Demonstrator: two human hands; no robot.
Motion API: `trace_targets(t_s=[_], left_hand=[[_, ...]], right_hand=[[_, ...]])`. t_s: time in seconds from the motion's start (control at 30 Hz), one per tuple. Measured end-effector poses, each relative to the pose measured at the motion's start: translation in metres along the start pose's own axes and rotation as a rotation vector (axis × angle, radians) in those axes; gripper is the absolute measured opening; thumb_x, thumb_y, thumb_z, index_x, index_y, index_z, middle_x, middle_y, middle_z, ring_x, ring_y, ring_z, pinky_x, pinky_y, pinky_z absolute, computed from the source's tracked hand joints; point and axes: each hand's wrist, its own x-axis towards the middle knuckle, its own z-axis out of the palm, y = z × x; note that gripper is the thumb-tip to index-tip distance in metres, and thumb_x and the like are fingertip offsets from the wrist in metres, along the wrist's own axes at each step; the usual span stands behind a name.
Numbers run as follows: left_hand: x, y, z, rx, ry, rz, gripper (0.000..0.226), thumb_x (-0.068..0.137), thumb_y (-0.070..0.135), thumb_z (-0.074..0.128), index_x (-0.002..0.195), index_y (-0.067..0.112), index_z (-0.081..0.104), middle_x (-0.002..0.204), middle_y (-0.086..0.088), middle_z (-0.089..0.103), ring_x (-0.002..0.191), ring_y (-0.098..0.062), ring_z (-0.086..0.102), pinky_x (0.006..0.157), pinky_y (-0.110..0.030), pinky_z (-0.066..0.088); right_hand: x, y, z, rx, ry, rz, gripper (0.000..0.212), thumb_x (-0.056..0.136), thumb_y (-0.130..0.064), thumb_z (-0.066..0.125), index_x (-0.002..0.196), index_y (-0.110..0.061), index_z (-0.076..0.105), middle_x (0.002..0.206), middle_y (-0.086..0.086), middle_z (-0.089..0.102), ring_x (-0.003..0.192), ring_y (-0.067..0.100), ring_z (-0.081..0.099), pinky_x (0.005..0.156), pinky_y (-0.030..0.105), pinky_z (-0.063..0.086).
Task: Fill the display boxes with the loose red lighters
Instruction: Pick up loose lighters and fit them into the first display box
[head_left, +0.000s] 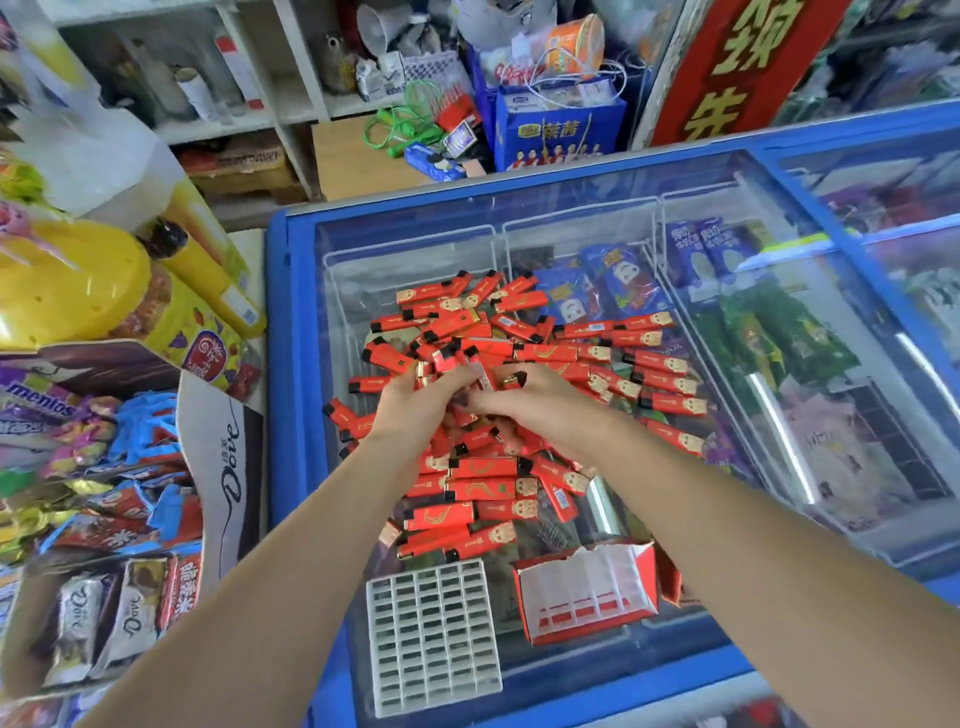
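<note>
left arm: bare from forearm to wrist, no sleeve showed in frame
right arm: bare likewise, no sleeve visible
left hand (415, 410): bare, no glove, no ring or band that I could make out
right hand (524, 405): bare, no glove; one fingertip showed a dark nail, possibly polish, too blurred to confirm
wrists: no watch, strap or bracelet seen on either
clothing: none was in view; both arms entered from the bottom edge uncovered
markings: none discernible at this resolution

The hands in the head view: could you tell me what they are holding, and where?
Both the left hand and right hand grip a bunch of red lighters around their bodies.
</note>
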Motion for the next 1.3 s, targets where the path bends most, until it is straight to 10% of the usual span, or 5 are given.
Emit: trace_targets(t_s=[0.1, 0.27, 0.63, 1.03, 1.3], left_hand=[[-0.016, 0.01, 0.016, -0.055, -0.03, 0.019, 0.081, 0.068, 0.051, 0.086, 0.131, 0.005, 0.061, 0.092, -0.005, 0.071, 0.074, -0.019, 0.066, 0.069, -0.033, 0.054], [-0.055, 0.018, 0.057, -0.137, -0.126, 0.03, 0.031, 0.082, 0.029, 0.081, 0.105, 0.012, 0.069, 0.077, -0.006, 0.069, 0.063, -0.023, 0.061, 0.06, -0.033, 0.049], [-0.127, -0.028, 0.151, 0.393, -0.186, 0.289, 0.018, 0.08, 0.023, 0.082, 0.074, 0.017, 0.066, 0.054, 0.006, 0.059, 0.047, -0.011, 0.052, 0.051, -0.025, 0.044], [-0.14, -0.061, 0.188, 0.906, -0.005, 0.458, 0.034, 0.081, 0.04, 0.075, 0.103, 0.024, 0.056, 0.078, 0.005, 0.065, 0.068, -0.019, 0.064, 0.054, -0.031, 0.048], [-0.128, -0.077, 0.193, 0.867, 0.051, 0.44, 0.038, 0.087, 0.041, 0.073, 0.112, 0.022, 0.053, 0.088, 0.004, 0.063, 0.081, -0.021, 0.064, 0.063, -0.034, 0.05]], right_hand=[[-0.023, 0.001, -0.014, 0.144, 0.025, 0.015, 0.034, 0.084, -0.049, 0.078, 0.097, -0.017, 0.074, 0.074, 0.008, 0.06, 0.058, 0.021, 0.051, 0.058, 0.034, 0.045], [-0.077, 0.016, -0.052, 0.262, 0.212, -0.067, 0.036, 0.093, -0.049, 0.068, 0.095, -0.013, 0.074, 0.068, 0.028, 0.053, 0.053, 0.025, 0.047, 0.048, 0.028, 0.04], [-0.208, 0.088, -0.13, 0.144, 0.44, -0.158, 0.012, 0.097, -0.012, 0.065, 0.108, -0.013, 0.065, 0.056, -0.001, 0.062, 0.043, 0.015, 0.049, 0.042, 0.025, 0.036], [-0.198, 0.17, -0.103, -0.624, 0.528, -0.444, 0.015, 0.093, -0.011, 0.068, 0.106, -0.017, 0.069, 0.097, -0.004, 0.07, 0.085, 0.006, 0.063, 0.077, 0.021, 0.049], [-0.179, 0.193, -0.091, -0.743, 0.555, -0.543, 0.019, 0.085, 0.0, 0.074, 0.103, -0.007, 0.07, 0.102, 0.007, 0.065, 0.074, 0.023, 0.067, 0.061, 0.022, 0.046]])
